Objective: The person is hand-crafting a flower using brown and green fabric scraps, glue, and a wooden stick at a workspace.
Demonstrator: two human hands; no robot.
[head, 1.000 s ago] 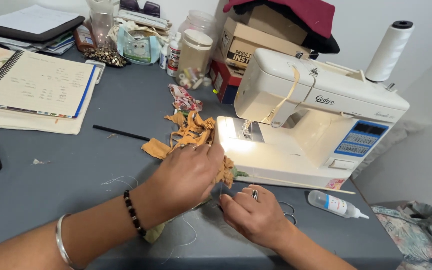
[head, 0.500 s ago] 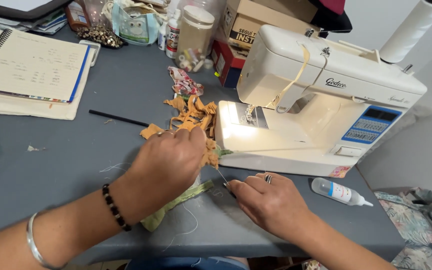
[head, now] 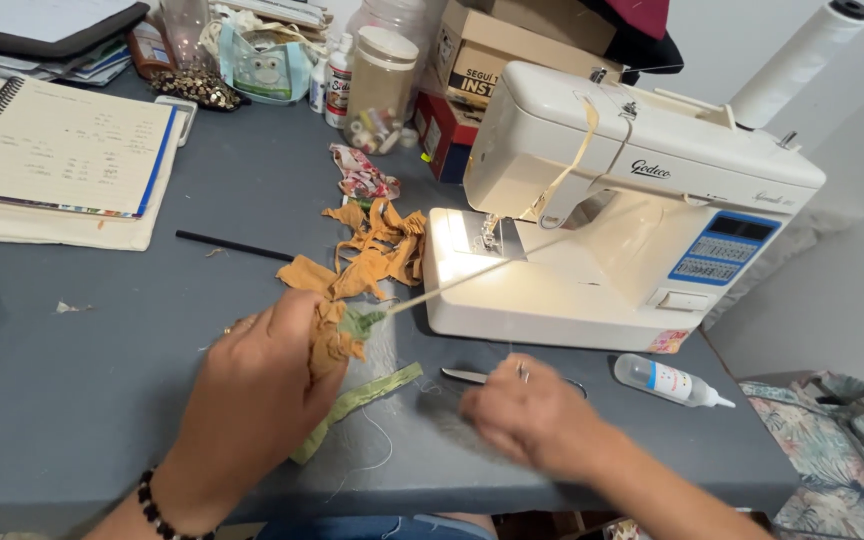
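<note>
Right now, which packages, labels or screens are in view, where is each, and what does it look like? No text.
Control panel: sewing machine's right front, blue with a pale screen and buttons.
Cardboard box: behind the machine, brown with a black label.
Small bottle: lying on the table in front of the machine, clear, white and blue label.
Jar: back of the table, clear, cream lid.
White bottle: left of the jar, printed label.

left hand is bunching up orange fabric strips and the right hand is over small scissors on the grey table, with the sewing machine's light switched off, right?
Not quite: the head view shows the sewing machine with its light on, glowing over the needle plate. The rest holds: the left hand bunches orange fabric strips, and the right hand is over small scissors on the grey table.
</note>
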